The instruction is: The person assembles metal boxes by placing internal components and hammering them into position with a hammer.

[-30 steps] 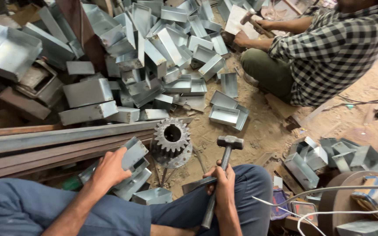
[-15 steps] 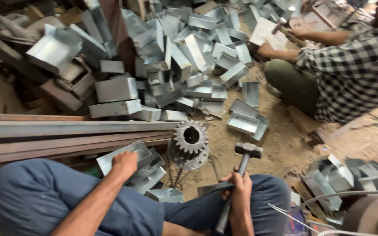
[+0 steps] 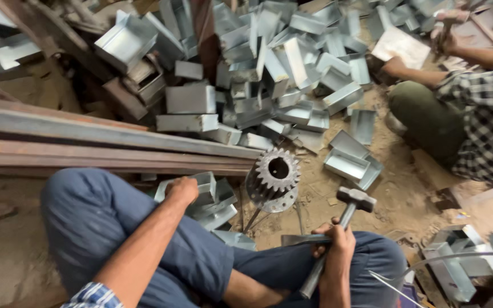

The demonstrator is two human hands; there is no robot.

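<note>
Presently listed: left hand (image 3: 182, 189), fingers closed over a folded sheet-metal box (image 3: 201, 188) lying on a small stack of like pieces beside the left knee; right hand (image 3: 333, 242), fingers wrapped round the handle of a hammer (image 3: 346, 214), head up and clear of any work, and apparently pinning a flat metal strip (image 3: 303, 240) against the leg. Handling note, as judgement: the box wants a firm grip by its folded edge, fingers off the raw rim, and a solid seat before any blow. Adjacent: toothed steel gear (image 3: 274, 178) on the dirt between the hands; long rusty bars (image 3: 109, 142) across the left; large heap of boxes (image 3: 269, 68) beyond. Obstructions: loose trays (image 3: 346, 162) near the hammer's swing; a co-worker in a checked shirt (image 3: 486, 125) seated close at right
</note>
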